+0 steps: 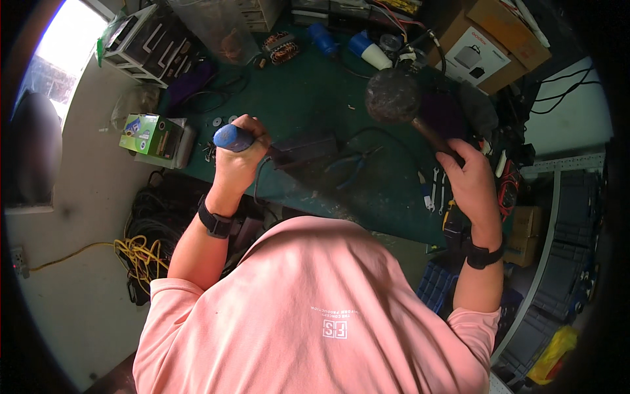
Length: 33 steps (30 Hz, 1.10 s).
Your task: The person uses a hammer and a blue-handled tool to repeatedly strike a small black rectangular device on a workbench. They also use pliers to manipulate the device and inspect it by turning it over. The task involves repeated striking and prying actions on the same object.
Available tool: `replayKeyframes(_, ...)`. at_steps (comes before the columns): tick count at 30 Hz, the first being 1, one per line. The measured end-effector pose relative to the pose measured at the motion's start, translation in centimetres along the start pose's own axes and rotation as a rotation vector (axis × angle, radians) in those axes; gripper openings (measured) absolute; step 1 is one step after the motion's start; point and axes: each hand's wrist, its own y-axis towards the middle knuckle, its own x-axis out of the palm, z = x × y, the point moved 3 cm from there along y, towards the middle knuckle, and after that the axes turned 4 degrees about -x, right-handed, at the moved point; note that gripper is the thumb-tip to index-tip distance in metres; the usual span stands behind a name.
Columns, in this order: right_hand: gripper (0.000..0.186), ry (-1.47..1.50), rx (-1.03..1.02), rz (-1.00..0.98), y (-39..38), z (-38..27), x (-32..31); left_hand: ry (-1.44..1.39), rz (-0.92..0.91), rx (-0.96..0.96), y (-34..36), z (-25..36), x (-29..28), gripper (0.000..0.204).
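Note:
My left hand (244,150) is closed round a tool with a blue-ended dark handle (234,138); its working end is hidden, so I cannot tell its kind. Raised over the right side of the bench, a mallet (392,96) with a round dark head is held by its brown handle in my right hand (467,176). A dark rectangular block (307,150) with a cable lies on the green bench just right of my left fist. Blue-handled pliers (354,172) rest beyond the block, between my hands. Two spanners (436,189) lie left of my right wrist.
A green box (146,134) stands at the bench's left end. Blue plug connectors (321,41) and copper-wound coils (281,48) sit at the back. A cardboard box (489,49) occupies the back right. Yellow cable (141,255) is bundled at lower left; shelving (556,217) borders the right.

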Motion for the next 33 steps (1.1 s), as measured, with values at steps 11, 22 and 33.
replayKeyframes(11, 0.029, 0.016, 0.004, -0.018, -0.2, 0.2, 0.1, 0.046, 0.016, -0.011, -0.1, 0.1, 0.6, 0.015)
replayKeyframes(22, 0.030, -0.020, 0.019, -0.040, -0.2, 0.0, 0.3, 0.056, -0.033, -0.011, 0.1, 0.1, 0.5, 0.012)
replayKeyframes(33, 0.029, 0.026, -0.020, -0.039, 0.3, -0.9, 0.0, 0.115, -0.041, -0.019, -0.6, -0.1, 0.6, 0.011)
